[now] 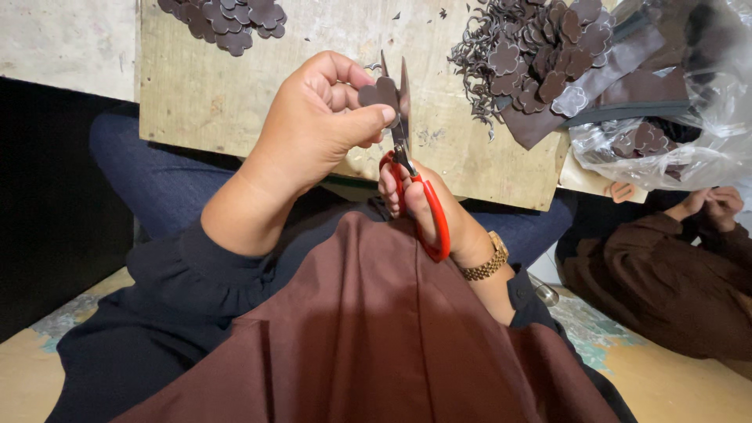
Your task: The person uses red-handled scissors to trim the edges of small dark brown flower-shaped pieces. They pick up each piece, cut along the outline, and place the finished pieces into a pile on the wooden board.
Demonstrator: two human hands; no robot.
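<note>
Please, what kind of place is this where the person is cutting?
Probably a small handicraft workshop, worked seated on the floor. A wooden board bears piles of dark flower-shaped cutouts, and the right hand works red-handled scissors on one piece.

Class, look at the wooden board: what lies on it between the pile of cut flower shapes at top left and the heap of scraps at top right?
In the head view, that stretch of the wooden board between the pile of flower shapes and the heap of scraps is nearly bare, with only a few tiny dark snippets.

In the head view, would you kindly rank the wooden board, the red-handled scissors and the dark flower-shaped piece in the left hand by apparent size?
1. Wooden board, largest by far.
2. Red-handled scissors in the right hand.
3. Flower-shaped piece pinched by the left hand, smallest.
</note>
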